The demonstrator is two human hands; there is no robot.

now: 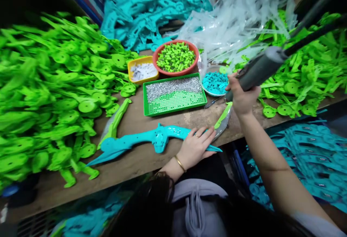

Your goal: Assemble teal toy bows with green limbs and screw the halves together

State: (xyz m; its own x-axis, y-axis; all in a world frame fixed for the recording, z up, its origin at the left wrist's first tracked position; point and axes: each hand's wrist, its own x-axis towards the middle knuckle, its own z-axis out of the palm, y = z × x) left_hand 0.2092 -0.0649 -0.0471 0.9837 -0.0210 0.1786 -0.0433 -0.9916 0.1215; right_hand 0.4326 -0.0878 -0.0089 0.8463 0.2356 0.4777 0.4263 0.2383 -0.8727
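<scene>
A turquoise plastic bow-shaped part (130, 141) lies across the front of the bench, with a raised block at its middle. My left hand (194, 146) is closed over its right limb, fingers on top and thumb along the near edge. My right hand (244, 98) grips a dark grey electric screwdriver (261, 67), its tip pointing down at a green-and-clear blade piece (223, 117) by the bow's right end. A similar green-and-clear piece (115, 124) stands out from the bow's left end. The exact tip contact is hard to make out.
Ahead are a green tray of screws (175, 111), a red bowl of green pieces (155, 58), a yellow tub (132, 80) and a tub of turquoise bits (215, 94). Green parts (65, 85) heap at left; clear strips (230, 20) pile behind. A cable (314, 36) runs right.
</scene>
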